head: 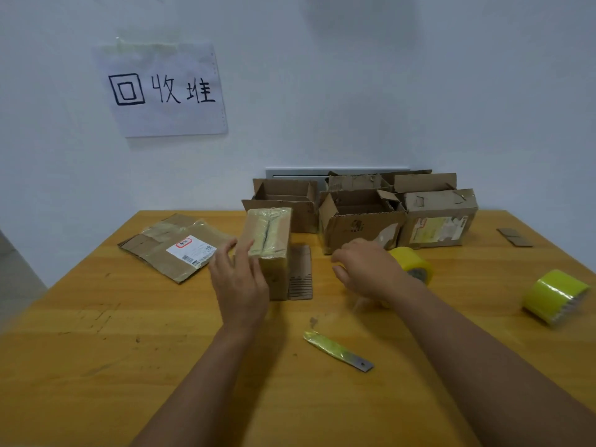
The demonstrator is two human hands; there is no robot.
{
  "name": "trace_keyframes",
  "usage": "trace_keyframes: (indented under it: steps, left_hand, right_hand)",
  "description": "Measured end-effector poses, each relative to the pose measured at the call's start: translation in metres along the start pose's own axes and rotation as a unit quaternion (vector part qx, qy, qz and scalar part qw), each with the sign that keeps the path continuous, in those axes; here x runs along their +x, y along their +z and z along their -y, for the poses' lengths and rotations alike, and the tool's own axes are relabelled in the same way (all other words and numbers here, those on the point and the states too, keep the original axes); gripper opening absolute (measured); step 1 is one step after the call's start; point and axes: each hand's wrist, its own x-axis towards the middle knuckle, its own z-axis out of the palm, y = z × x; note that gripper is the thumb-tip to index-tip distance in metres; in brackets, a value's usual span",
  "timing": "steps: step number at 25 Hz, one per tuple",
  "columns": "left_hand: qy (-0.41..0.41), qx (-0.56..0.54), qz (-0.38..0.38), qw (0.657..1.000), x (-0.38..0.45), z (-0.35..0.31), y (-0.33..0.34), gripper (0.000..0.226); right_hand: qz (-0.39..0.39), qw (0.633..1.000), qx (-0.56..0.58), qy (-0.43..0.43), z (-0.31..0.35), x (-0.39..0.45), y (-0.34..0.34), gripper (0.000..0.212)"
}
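Cutter blade (338,351) parked close on counter (96,317), handy for the cut; left hand (238,279) flat, fingers straight vs taped box (269,250) mid-counter, bracing it upright; right hand (364,269) curled round tape roll (414,262), prob. for another strip.

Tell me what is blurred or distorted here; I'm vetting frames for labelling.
Head view: the right hand is smeared, its fingers indistinct; the left hand on the small taped cardboard box is sharp; the wide lens bows the edges of the wooden table; light soft, shadows faint.
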Motion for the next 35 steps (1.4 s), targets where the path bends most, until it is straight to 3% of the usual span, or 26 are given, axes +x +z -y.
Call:
trace_keyframes:
  steps: [1, 3, 6, 9, 14, 19, 25, 31, 33, 35]
  left_hand:
    - [0.071, 0.003, -0.005, 0.997, -0.007, -0.007, 0.005, 0.027]
    - [0.161, -0.027, 0.121, 0.979, -0.021, -0.027, 0.019, 0.026]
    - [0.128, 0.045, 0.389, 0.911, -0.035, -0.044, 0.049, 0.032]
    - [0.120, 0.113, 0.474, 0.865, -0.036, -0.047, 0.064, 0.037]
    - [0.108, 0.113, 0.520, 0.840, -0.032, -0.047, 0.071, 0.034]
    - [-0.005, 0.015, 0.496, 0.868, -0.019, -0.044, 0.061, 0.011]
    - [0.065, 0.045, 0.537, 0.840, -0.010, -0.039, 0.040, 0.011]
    - [0.091, 0.032, 0.550, 0.829, -0.004, -0.041, 0.026, 0.018]
    - [0.102, 0.010, 0.528, 0.843, 0.000, -0.044, 0.019, 0.017]
    - [0.097, -0.026, 0.486, 0.868, 0.011, -0.050, 0.008, 0.017]
  right_hand:
    - [0.022, 0.998, -0.066, 0.010, -0.009, -0.004, -0.002, 0.031]
    - [0.067, 0.987, -0.135, 0.055, -0.023, -0.008, -0.005, 0.032]
    - [0.099, 0.980, -0.135, 0.104, -0.039, -0.015, -0.006, 0.034]
    - [0.094, 0.984, -0.107, 0.103, -0.045, -0.021, -0.001, 0.049]
    - [0.037, 0.991, 0.053, 0.117, -0.043, -0.022, 0.000, 0.073]
    - [0.031, 0.966, 0.221, 0.128, -0.049, -0.025, -0.001, 0.047]
    - [-0.021, 0.959, 0.259, 0.110, -0.048, -0.032, 0.005, 0.038]
    - [-0.070, 0.979, 0.188, 0.043, -0.045, -0.033, -0.004, 0.036]
    - [-0.085, 0.971, 0.218, 0.044, -0.043, -0.033, -0.006, 0.035]
    - [-0.116, 0.941, 0.309, 0.075, -0.044, -0.033, -0.008, 0.031]
